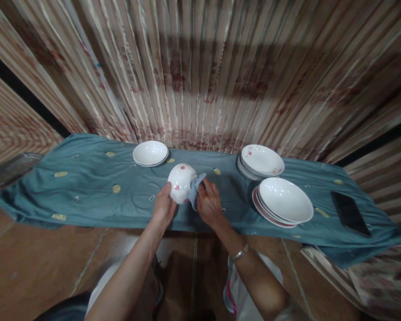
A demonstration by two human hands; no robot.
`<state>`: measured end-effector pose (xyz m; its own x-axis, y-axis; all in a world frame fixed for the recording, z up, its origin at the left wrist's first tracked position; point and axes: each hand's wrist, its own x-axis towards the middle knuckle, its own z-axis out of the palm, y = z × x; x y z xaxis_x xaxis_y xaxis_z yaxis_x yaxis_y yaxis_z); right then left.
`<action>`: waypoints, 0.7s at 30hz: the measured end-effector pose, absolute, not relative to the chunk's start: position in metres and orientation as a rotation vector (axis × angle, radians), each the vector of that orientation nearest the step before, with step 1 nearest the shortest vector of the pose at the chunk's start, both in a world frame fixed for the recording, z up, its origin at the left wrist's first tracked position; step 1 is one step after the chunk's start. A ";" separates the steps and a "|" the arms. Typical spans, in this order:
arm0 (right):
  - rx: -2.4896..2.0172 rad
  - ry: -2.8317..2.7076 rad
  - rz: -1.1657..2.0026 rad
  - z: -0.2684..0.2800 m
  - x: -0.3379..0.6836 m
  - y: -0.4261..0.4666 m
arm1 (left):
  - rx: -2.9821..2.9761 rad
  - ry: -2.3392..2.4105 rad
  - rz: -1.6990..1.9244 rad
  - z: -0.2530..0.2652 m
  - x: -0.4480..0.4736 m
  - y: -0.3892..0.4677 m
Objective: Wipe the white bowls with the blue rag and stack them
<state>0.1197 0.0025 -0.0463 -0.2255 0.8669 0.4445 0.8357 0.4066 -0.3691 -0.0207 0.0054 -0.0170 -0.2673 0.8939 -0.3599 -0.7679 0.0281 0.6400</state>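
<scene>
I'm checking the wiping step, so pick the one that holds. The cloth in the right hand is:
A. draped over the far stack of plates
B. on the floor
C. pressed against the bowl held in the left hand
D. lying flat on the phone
C: the right hand presses the blue cloth against the tilted bowl, which the left hand grips.

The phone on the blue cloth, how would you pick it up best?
The phone lies flat and face up on the blue cloth, near the right end, with nothing touching it. Probably best to come from above with the right hand and pinch its two long edges near the middle; they are thin, straight and free, while its broad face offers nothing to grip.
</scene>
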 end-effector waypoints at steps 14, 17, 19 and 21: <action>-1.148 -1.998 0.157 -0.032 0.126 -0.014 | 0.246 0.927 1.603 -0.012 -0.018 0.005; -1.173 -1.979 0.097 -0.028 0.120 -0.017 | 0.344 0.919 1.562 -0.013 -0.016 0.001; -1.205 -2.024 0.035 -0.028 0.112 -0.019 | 0.409 0.959 1.537 -0.015 -0.015 -0.001; -1.230 -2.087 -0.026 -0.028 0.103 -0.018 | 0.476 0.993 1.514 -0.016 -0.014 -0.003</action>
